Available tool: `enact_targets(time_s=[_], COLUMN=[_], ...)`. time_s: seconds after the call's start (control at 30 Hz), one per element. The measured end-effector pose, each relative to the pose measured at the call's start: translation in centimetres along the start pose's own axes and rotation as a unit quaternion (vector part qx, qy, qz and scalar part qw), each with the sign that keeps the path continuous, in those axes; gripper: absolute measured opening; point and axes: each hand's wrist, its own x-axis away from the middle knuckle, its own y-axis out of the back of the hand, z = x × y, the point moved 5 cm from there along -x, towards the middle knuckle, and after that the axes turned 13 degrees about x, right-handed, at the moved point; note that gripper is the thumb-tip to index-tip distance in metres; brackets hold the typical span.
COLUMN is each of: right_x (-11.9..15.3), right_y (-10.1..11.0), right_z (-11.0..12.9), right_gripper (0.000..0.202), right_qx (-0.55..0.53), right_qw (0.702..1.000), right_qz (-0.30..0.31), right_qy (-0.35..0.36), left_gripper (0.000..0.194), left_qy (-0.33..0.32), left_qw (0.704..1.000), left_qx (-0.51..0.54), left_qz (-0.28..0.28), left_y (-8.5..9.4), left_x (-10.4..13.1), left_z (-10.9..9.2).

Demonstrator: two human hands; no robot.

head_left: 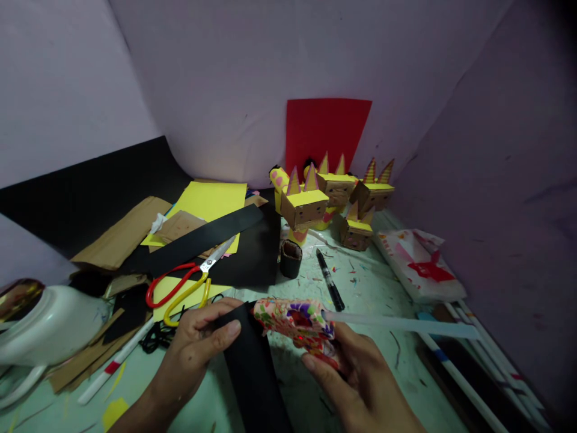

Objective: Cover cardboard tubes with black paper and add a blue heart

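My left hand [202, 340] pinches the far end of a black paper strip [252, 379], thumb on top. The strip runs down toward the bottom edge of the view. In my right hand [356, 373] is a glue gun [295, 319] wrapped in flowered covering, with a small red light showing. A long whitish glue stick [401, 325] sticks out of its back end to the right. The gun's dark nozzle is at the strip's far end, close to my left fingertips; whether it touches the paper I cannot tell. A short black paper tube [291, 258] stands just beyond the gun.
Scissors [202, 270] with red and yellow handles lie on black and yellow paper at left. A white kettle-like vessel [58, 325] stands far left. Several cardboard heads with yellow horns [304, 207] stand at the back. A marker [329, 279] and a plastic packet [419, 264] lie right.
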Motion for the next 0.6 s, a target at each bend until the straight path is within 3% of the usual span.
enact_targets(time_s=[0.17,0.27,0.43,0.6], right_x=[0.5,1.0,0.9,-0.1], right_y=[0.5,0.5,1.4,1.6], right_z=[-0.6,-0.6,1.3,5.3], right_gripper=[0.042,0.042,0.045,0.041], right_qx=[0.024,0.024,-0.01,-0.048], right_qw=[0.999,1.0,1.0,0.985], right_qz=[-0.033,-0.003,-0.004,0.164], right_qy=[0.006,0.003,-0.019,0.017], left_gripper=[0.016,0.015,0.016,0.016], left_qy=[-0.004,-0.011,-0.02,-0.024], left_qw=[1.0,1.0,0.999,0.999], left_qx=[0.013,0.025,0.037,0.041], left_qz=[-0.012,-0.013,-0.018,0.003], left_y=[0.1,0.1,0.6,0.4], left_x=[0.1,0.0,-0.1,-0.1], left_z=[0.0,0.0,0.3,0.2])
